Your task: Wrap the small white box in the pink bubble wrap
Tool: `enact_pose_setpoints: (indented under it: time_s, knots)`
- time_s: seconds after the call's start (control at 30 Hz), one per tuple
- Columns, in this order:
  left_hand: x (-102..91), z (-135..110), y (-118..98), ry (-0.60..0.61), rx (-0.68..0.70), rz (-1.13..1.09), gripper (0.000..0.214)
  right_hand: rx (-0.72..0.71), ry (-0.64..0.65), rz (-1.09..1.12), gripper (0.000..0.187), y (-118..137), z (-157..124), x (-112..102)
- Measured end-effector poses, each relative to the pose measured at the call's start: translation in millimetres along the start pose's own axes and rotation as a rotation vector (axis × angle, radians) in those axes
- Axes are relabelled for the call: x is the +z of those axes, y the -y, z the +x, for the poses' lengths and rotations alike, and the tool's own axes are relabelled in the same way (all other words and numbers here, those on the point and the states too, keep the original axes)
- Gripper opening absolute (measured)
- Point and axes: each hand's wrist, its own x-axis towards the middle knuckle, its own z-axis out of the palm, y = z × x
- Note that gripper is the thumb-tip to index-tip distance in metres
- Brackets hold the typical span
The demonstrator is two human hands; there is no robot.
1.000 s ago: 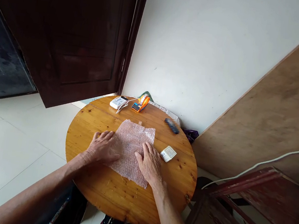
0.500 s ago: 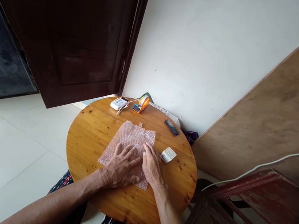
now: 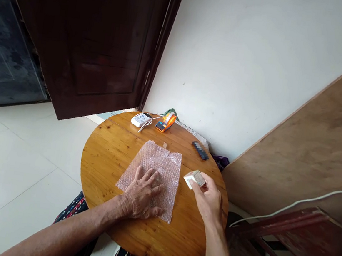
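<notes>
A sheet of bubble wrap (image 3: 160,164) lies flat in the middle of a round wooden table (image 3: 107,157). My left hand (image 3: 142,193) rests on the near part of the sheet, fingers spread and flat. To the right of the sheet, my right hand (image 3: 209,198) pinches a small white box (image 3: 194,178) with thumb and fingers, at or just above the tabletop.
At the table's far edge sit a white device with a cord (image 3: 140,119), an orange tape dispenser (image 3: 165,122) and a small dark object (image 3: 200,150). A dark wooden door (image 3: 85,37) stands at the left, a leaning board (image 3: 314,138) and a red wooden frame (image 3: 298,233) at the right.
My left hand slid from the sheet's left edge onto its middle. My right hand left the bubble wrap, moved right and took hold of the small white box.
</notes>
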Motion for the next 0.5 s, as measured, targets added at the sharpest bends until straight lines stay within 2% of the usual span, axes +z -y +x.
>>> enact_pose_setpoints:
  time_s: [0.03,0.1,0.17,0.2,0.27,0.33,0.4,0.5]
  knots:
    - [0.3,0,-1,0.0,0.005,-0.003,0.074,-0.038,0.029,0.131,0.043,12,-4,3]
    - [0.0,1,-2,0.003,-0.001,-0.009,0.074,-0.126,0.171,0.337,0.044,38,-10,15]
    - [-3.2,2,-2,0.006,-0.023,-0.021,0.078,-0.164,0.319,0.413,0.043,56,-14,33]
    - [-6.4,3,-1,0.008,-0.032,-0.034,0.081,-0.162,0.343,0.429,0.043,60,-15,43]
    - [-16.2,2,4,0.013,-0.035,-0.082,0.082,-0.12,0.326,0.427,0.04,58,-14,62]
    - [-28.1,-1,12,0.013,-0.035,-0.138,0.067,-0.091,0.287,0.399,0.039,49,-12,75]
    - [-37.2,-7,22,-0.01,-0.065,-0.142,0.049,-0.1,0.287,0.373,0.04,41,-13,82]
    - [-38.6,-14,33,-0.067,-0.122,-0.072,0.042,-0.126,0.362,0.401,0.051,35,-17,82]
